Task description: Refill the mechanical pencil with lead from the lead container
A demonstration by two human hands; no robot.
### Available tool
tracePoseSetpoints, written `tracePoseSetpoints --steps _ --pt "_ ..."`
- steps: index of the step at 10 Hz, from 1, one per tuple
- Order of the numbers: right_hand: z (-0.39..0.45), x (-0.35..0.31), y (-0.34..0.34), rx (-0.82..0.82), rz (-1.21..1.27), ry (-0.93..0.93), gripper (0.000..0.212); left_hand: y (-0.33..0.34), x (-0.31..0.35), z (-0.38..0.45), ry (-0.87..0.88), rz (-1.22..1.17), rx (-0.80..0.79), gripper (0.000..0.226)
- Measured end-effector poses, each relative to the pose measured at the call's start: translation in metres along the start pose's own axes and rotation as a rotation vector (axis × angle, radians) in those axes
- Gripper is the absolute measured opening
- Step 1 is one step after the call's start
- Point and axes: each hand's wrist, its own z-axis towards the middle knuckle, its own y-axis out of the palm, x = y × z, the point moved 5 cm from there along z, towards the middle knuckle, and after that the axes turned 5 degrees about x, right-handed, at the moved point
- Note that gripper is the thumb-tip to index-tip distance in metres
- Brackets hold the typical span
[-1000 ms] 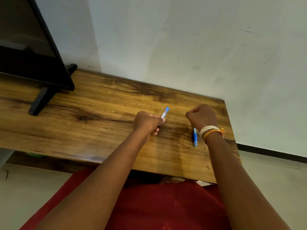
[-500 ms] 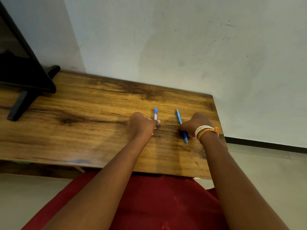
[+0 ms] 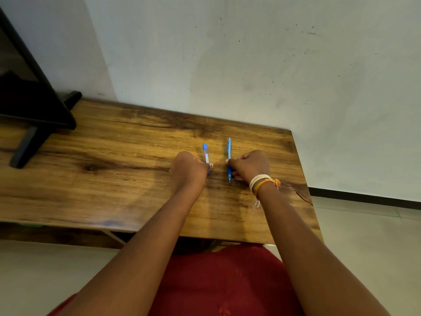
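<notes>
A blue mechanical pencil (image 3: 229, 151) points away from me, its tip toward me, with my right hand (image 3: 249, 165) closed around its lower half just above the wooden table (image 3: 114, 179). Beside it, to the left, a slim clear lead container (image 3: 206, 153) with a blue cap at its far end is pinched near its base by my left hand (image 3: 189, 167). The two objects stand roughly parallel, a short gap between them. The fingers hide the lower ends of both.
A black monitor (image 3: 27, 96) on a black stand (image 3: 25, 147) occupies the table's far left. A white wall runs behind the table. The table's right edge (image 3: 305, 185) lies close to my right wrist, which wears thread bracelets (image 3: 262, 182). Red cloth covers my lap.
My right hand went from a fist above the lying pencil to gripping it and turning it to point away. The lead container swung upright, parallel to the pencil.
</notes>
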Motion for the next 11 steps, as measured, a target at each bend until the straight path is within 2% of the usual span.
tracePoseSetpoints --steps 3,6,7,8,9,10,11 --pt "-0.002 -0.001 0.004 0.024 -0.015 -0.026 0.022 -0.002 0.000 0.002 0.052 0.070 0.038 0.028" --pt "0.000 -0.001 0.004 -0.037 -0.011 -0.003 0.029 -0.005 0.001 0.000 0.167 0.122 0.019 0.026" --pt "0.004 0.004 0.006 -0.047 0.060 0.036 0.033 -0.013 0.001 0.000 0.293 0.108 0.080 0.014" --pt "0.007 0.017 0.006 -0.058 0.255 0.114 0.032 -0.015 -0.011 -0.004 0.443 0.120 0.065 0.027" --pt "-0.002 0.028 0.005 -0.010 0.318 0.041 0.029 -0.012 -0.021 -0.015 0.604 0.225 0.007 0.039" --pt "-0.017 0.027 0.005 0.053 0.185 -0.136 0.019 -0.010 -0.019 -0.019 0.722 0.304 0.042 0.040" --pt "-0.018 0.025 0.005 0.004 0.235 -0.096 0.018 -0.009 -0.019 -0.018 0.702 0.366 0.041 0.040"
